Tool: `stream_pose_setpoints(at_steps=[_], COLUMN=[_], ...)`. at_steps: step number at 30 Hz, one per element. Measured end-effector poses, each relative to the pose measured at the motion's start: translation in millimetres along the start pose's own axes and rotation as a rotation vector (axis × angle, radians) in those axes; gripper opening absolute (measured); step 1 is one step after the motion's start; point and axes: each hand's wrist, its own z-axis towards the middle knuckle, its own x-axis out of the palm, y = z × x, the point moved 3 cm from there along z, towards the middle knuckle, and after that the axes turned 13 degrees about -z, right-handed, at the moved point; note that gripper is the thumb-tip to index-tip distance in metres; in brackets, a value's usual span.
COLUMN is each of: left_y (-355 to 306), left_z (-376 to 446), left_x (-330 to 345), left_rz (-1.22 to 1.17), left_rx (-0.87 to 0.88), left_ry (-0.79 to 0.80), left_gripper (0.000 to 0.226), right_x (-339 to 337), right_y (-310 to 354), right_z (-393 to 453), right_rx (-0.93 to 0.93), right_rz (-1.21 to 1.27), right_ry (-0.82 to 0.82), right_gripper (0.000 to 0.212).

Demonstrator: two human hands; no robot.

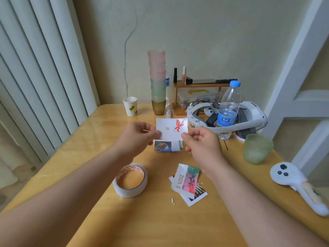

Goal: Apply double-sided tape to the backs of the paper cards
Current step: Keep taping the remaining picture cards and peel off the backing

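Mid-step, looks like: white card point(171, 129) held up above bench point(153, 220), left hand point(140, 138) and right hand point(199, 141) each pinching an edge. Tape roll point(130, 180) lying near, untouched. Next probably: tear strip, stick on back.

Cracked pale wall point(195, 32), wooden table point(151, 220)

Bare worktop point(151, 220) is lying open near the front edge; the tape roll point(130, 180) and loose cards point(187, 183) are standing in the middle, while the water bottle point(227, 109), headset point(249, 118) and green cup point(256, 148) are crowding the right side
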Motion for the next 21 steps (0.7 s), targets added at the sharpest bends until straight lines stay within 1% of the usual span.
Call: stream_pose_setpoints(at_steps=[2, 4, 7, 10, 12, 17, 21], left_y=[2.4, 11.5, 30.5, 40.2, 46.6, 59.6, 61.5], left_z=[14.6, 27.8, 39.9, 43.9, 46.7, 50.1, 50.8], left_x=[1.1, 3.0, 4.6, 8.5, 9.5, 12.1, 15.7], left_rz=[-0.030, 0.012, 0.268, 0.499, 0.560, 0.626, 0.715], left_rx=[-0.029, -0.042, -0.050, -0.009, -0.010, -0.043, -0.030], left_ry=[-0.040, -0.076, -0.128, -0.120, -0.116, -0.103, -0.105], left_gripper=[0.016, 0.019, 0.023, 0.024, 0.026, 0.027, 0.020], right_x=[6.9, 14.3, 24.7, 32.9, 36.8, 43.1, 49.0], right_y=[5.4, 5.6, -3.0, -12.6, -16.5, -22.5, -29.3], right_z=[16.0, 30.5, 45.6, 50.6, 52.0, 54.1, 52.1], right_rx=[-0.020, -0.038, -0.053, -0.072, -0.087, -0.122, -0.150], right_rz=[-0.100, -0.236, -0.471, -0.655, -0.709, -0.793, -0.898], right_ry=[-0.033, -0.040, -0.019, 0.000, 0.004, 0.043, 0.069], right_gripper=[0.007, 0.007, 0.009, 0.005, 0.006, 0.010, 0.015])
